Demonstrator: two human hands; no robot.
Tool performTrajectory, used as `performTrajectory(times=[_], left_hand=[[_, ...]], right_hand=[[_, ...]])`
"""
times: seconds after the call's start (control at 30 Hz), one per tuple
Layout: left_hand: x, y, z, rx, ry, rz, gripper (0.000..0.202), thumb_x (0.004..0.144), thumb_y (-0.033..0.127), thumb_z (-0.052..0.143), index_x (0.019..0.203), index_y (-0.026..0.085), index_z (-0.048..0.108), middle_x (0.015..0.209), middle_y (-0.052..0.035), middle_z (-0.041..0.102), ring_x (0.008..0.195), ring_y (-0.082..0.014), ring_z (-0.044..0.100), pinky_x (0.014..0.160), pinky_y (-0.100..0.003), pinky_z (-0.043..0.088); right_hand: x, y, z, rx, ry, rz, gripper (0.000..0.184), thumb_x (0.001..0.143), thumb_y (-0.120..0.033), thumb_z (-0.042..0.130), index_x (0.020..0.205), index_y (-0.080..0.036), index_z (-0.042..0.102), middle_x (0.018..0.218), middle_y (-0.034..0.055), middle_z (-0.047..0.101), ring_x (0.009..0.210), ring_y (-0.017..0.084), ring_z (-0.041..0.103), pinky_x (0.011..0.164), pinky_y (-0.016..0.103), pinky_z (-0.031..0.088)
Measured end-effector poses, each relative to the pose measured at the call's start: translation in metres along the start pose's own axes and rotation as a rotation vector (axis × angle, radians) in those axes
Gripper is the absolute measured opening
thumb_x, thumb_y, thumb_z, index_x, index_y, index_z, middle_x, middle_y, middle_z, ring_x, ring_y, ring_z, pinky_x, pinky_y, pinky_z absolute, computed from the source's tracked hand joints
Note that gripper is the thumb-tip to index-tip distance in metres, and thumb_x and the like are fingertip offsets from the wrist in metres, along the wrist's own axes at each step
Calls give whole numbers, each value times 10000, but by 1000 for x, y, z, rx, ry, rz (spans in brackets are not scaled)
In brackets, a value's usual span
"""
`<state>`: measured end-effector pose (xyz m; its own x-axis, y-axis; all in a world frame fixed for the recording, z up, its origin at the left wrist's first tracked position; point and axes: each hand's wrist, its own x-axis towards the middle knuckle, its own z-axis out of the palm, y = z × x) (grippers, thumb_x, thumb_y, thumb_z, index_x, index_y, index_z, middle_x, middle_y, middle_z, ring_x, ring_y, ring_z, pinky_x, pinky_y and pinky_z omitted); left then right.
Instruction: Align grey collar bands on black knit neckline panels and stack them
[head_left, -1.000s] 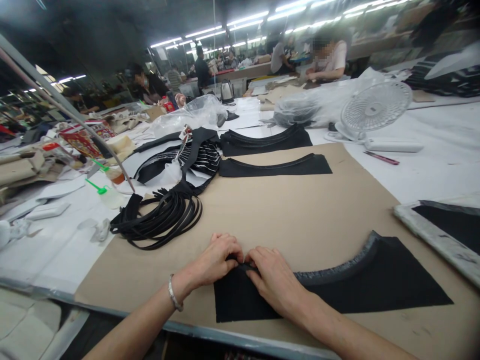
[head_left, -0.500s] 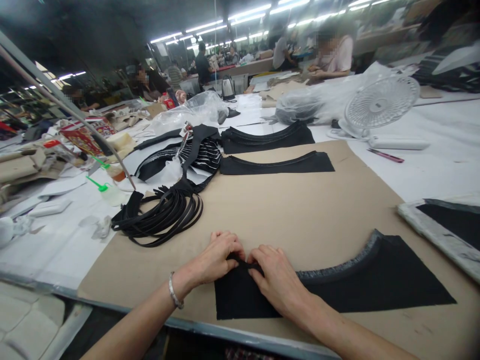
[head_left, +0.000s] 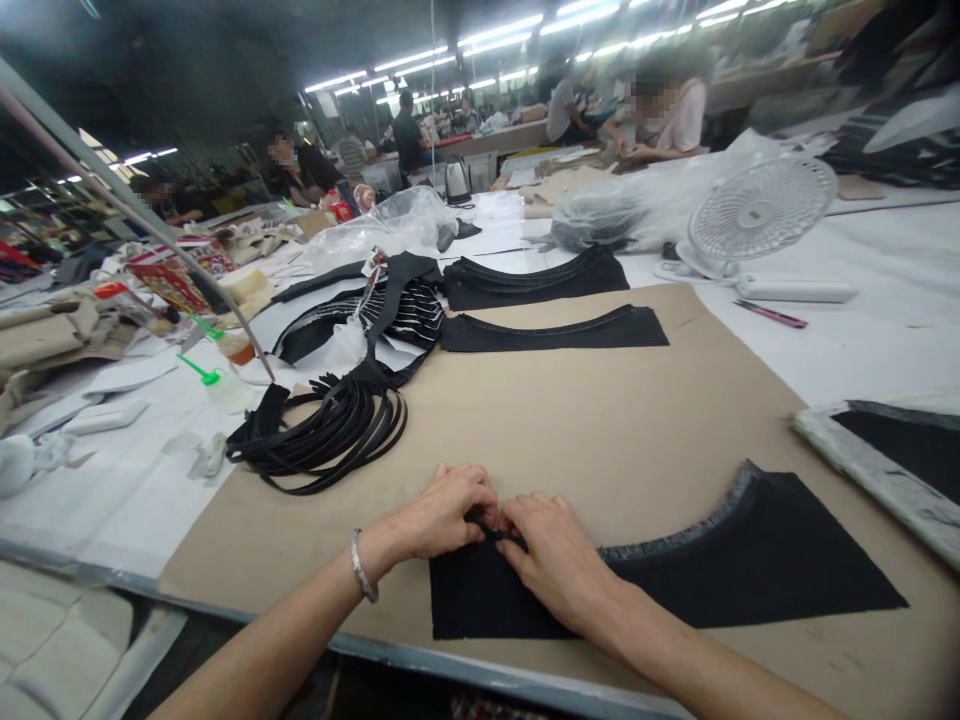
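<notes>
A black fabric panel [head_left: 697, 580] with a curved upper edge lies flat on brown paper [head_left: 540, 410] near the table's front. Along its curve runs a greyish, glossy strip. At the panel's upper left corner, my left hand [head_left: 454, 508] pinches the fabric edge, a bracelet on its wrist. Just to its right, my right hand [head_left: 551, 550] is closed on the same edge, its fingertips nearly meeting the left ones. Both hands hide the bit of edge between them.
A coil of black strips [head_left: 322, 435] lies to the left, by a black-and-white striped piece [head_left: 409, 310]. Further back are another curved black panel [head_left: 555, 330] and a stack of panels [head_left: 536, 278]. A white fan [head_left: 761, 215], a pink cutter [head_left: 772, 314] and a framed board [head_left: 870, 455] occupy the right.
My left hand has shifted slightly right along the edge, closer to my right hand. My right hand and the panel stay almost in place.
</notes>
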<state>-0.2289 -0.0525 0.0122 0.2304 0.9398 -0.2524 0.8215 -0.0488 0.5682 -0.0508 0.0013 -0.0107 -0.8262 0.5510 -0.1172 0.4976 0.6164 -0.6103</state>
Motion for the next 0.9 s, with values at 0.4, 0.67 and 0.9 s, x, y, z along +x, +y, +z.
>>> performTrajectory(times=[0.4,0.67,0.9], left_hand=[[-14,-2,13,58,153,79,179,836,105,637,887,262,705,879,29,659,953,-154,536,930,-368,263],[-28,-6,31,283,325,182,211,954,206,492,1013,293,674,917,7,680,1044,-167,522,993,-421,215],[-40,-9,43,389,388,202,262,969,192,438,1124,300,620,1036,6,676,1140,-163,491,1065,-407,143]], right_hand=[[-15,15,20,-12,172,-213,130,854,-60,544,887,-177,589,889,46,582,851,207,501,791,358,410],[-22,20,27,-215,244,-352,241,861,-6,454,952,-159,617,863,58,554,790,197,461,733,332,401],[-24,21,27,-426,252,-443,271,815,-1,498,1027,-129,609,871,58,556,788,205,462,757,350,379]])
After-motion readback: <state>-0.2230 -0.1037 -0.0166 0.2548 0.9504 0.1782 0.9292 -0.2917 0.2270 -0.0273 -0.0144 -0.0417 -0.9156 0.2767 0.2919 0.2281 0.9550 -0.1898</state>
